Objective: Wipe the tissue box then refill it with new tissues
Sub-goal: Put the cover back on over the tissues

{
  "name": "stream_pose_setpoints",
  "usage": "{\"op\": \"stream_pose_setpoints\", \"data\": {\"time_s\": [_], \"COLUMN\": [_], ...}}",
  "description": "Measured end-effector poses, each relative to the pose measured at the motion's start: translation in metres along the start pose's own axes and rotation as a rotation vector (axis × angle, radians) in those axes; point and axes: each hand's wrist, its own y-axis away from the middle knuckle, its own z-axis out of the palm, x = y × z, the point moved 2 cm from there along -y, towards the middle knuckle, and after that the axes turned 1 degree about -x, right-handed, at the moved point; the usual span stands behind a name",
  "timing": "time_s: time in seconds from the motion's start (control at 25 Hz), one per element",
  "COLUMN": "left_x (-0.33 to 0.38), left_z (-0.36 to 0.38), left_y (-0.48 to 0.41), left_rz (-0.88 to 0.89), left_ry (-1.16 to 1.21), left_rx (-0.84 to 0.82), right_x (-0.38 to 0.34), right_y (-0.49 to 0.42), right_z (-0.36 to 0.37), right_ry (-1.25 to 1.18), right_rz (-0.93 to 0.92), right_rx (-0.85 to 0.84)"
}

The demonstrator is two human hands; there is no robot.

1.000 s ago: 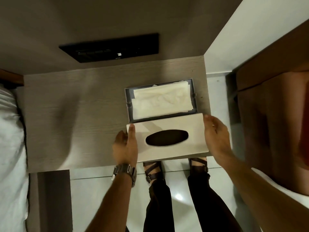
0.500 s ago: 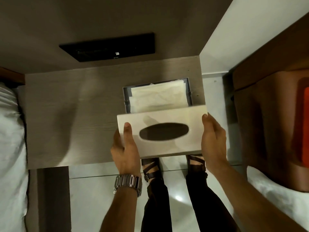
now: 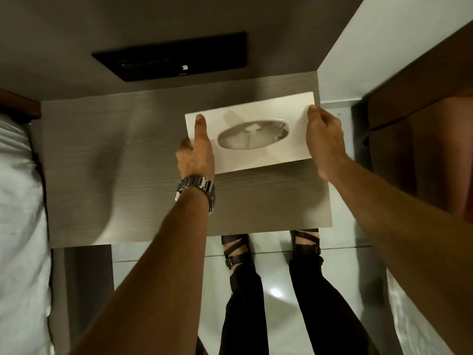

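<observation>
The white tissue box lid, with an oval slot in its middle, lies over the box base at the back right of the grey wooden table. Pale tissues show through the slot. The dark base is hidden under the lid. My left hand grips the lid's left end, thumb on top. My right hand holds the lid's right end, fingers curled over the edge.
A black panel is set in the wall behind the table. White bedding lies at the left. A brown wooden cabinet stands at the right. My sandalled feet are on the glossy floor below the table's front edge.
Both hands lifted the lid from the table's front part and carried it back over the open box of tissues. The dark base is now covered.
</observation>
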Motion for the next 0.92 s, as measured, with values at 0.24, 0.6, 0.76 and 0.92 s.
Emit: {"op": "stream_pose_setpoints", "data": {"time_s": [0.24,0.6,0.76,0.92], "left_x": [0.003,-0.002,-0.008,-0.012], "left_z": [0.002,0.004,0.003,0.003], "left_y": [-0.014,-0.031,-0.033,-0.03], "left_rz": [-0.018,0.073,0.102,0.117], "left_ry": [-0.014,-0.115,-0.128,-0.126], "left_rx": [0.0,0.071,0.082,0.086], "right_x": [-0.005,-0.003,0.001,0.002], "right_y": [-0.005,-0.012,-0.01,-0.005], "right_z": [0.005,0.011,0.011,0.011], "right_ry": [0.101,0.19,0.221,0.251], "right_rz": [-0.013,-0.004,-0.008,-0.042], "right_rx": [0.028,0.041,0.046,0.042]}}
